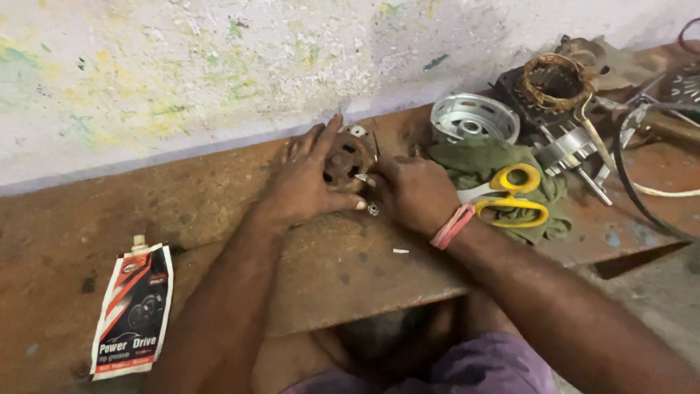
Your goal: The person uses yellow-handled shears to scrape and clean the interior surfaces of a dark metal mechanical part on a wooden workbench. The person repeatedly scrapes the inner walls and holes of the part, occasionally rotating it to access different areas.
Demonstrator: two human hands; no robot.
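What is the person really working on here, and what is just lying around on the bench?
In hand:
- rusty round part, steadied by the left hand
- small metal piece, pinched by the right hand
- small nut just below

Lying about:
- yellow scissors on a green rag
- silver housing
- copper winding
- grease pouch

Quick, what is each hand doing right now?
Left hand: closed around the rusty round part.
Right hand: closed, pinching a small metal piece.
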